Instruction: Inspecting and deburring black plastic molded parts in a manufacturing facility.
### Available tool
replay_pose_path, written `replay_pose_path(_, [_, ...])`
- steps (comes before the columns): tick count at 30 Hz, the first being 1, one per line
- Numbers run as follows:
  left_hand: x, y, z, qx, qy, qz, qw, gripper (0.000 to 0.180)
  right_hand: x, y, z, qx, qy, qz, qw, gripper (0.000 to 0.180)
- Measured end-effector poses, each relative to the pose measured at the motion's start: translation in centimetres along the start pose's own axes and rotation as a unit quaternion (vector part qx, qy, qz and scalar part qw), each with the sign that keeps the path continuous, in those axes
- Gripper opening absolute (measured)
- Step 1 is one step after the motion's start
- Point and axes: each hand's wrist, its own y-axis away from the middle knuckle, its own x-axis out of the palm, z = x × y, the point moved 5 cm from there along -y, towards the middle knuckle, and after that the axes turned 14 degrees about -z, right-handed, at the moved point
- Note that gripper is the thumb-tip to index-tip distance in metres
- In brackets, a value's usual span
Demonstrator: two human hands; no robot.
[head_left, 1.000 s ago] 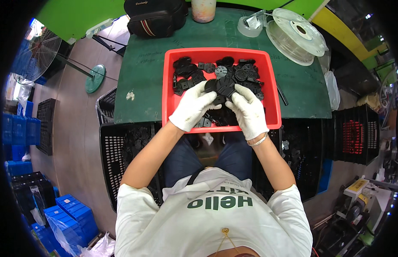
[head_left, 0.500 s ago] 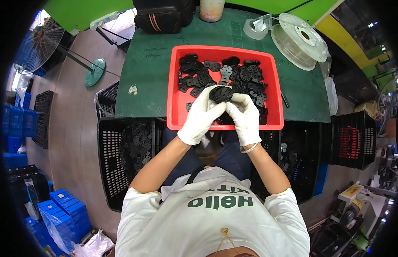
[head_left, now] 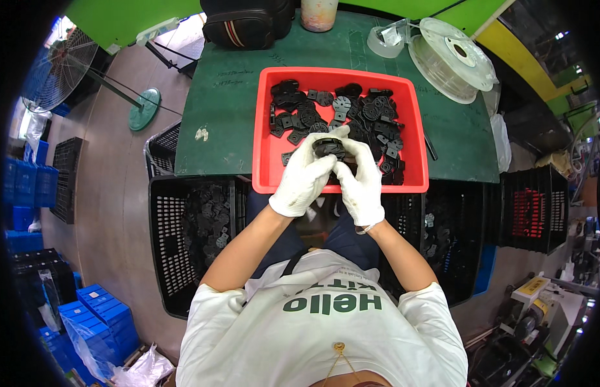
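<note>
Between my two gloved hands is a round black plastic part, held above the near side of a red tray. My left hand wraps its fingers round the part's left side. From the other side my right hand grips it with thumb and fingers. The gloves are white and cover part of the piece. In the tray lie many loose black plastic parts, some with a round end and a flat tab, mostly toward the back and right.
The tray stands on a green table. Behind are a black bag, a paint-stained cup, a tape roll and a clear spool. Black crates with more parts flank my legs. A fan stands left.
The black part has come slightly lower and tilted differently. My right hand has shifted left, closer to my left hand, and its wrist has turned.
</note>
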Motion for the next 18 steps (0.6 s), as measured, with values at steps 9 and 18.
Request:
replay_pose_path(9, [2.2, 1.1, 1.5, -0.018, -0.103, 0.045, 0.993, 0.060, -4.8, 1.6, 0.2, 0.067, 0.024, -0.038, 0.997, 0.033])
replay_pose_path(18, [-2.3, -1.3, -2.1, 0.033, -0.278, -0.117, 0.953, 0.037, -24.0, 8.5, -15.6, 0.321, -0.087, -0.309, 0.891, 0.030])
